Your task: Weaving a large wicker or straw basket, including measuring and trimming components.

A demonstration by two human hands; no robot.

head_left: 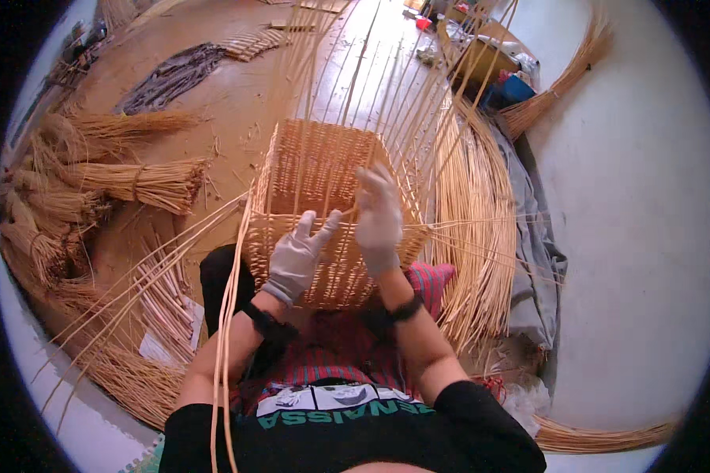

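A square wicker basket [323,296] sits before my lap, its woven walls a golden tan. Long upright canes [360,71] rise from its far and right walls. Both my hands wear pale gloves. My left hand [294,258] rests at the near wall's rim, two fingers stretched out and apart. Beside it, my right hand [379,221] is raised over the near rim, its fingers pointing up and slightly blurred. A thin strand runs along the rim between the hands; neither hand is plainly closed on it. Loose canes [227,331] stick out from the basket's left corner.
Tied wicker bundles [138,183] lie on the brown floor at the left. A long bundle of canes [477,260] lies on grey cloth [535,272] to the right, along the pale wall [631,236]. A blue container [517,88] stands at the far right.
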